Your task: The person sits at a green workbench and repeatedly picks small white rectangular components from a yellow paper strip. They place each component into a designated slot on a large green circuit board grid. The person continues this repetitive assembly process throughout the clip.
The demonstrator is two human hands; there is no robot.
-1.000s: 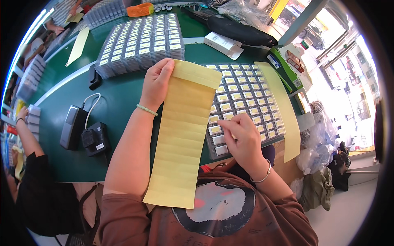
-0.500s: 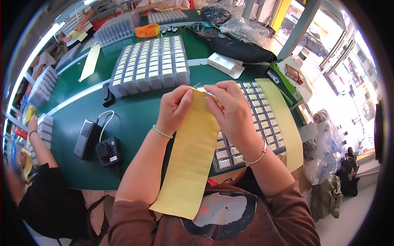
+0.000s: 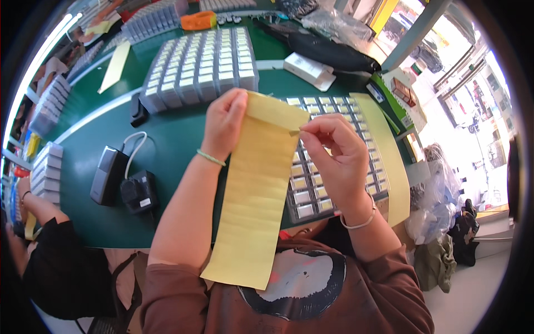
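A long yellow paper sheet (image 3: 253, 183) hangs from my left hand (image 3: 225, 122), whose thumb and fingers close on its upper left corner. The sheet's top is bent over in a flap, and its lower end reaches my shirt. My right hand (image 3: 336, 156) is at the sheet's right edge, thumb and forefinger pinching a small yellowish piece (image 3: 295, 133). Whether that piece still touches the sheet I cannot tell. Behind and below my right hand lies a tray (image 3: 305, 211) with rows of small pale square pieces, partly hidden by the sheet.
A stack of clear compartment trays (image 3: 197, 72) stands ahead. To the left are a black power bank (image 3: 107, 175) with a white cable and a black box-shaped device (image 3: 139, 192). More yellow paper (image 3: 384, 161) lies right of the tray. A co-worker's arm (image 3: 44, 206) is at far left.
My right hand has moved right and down, away from the sheet's top, with a small piece now showing at its fingertips. My left hand and the sheet sit slightly higher and further left.
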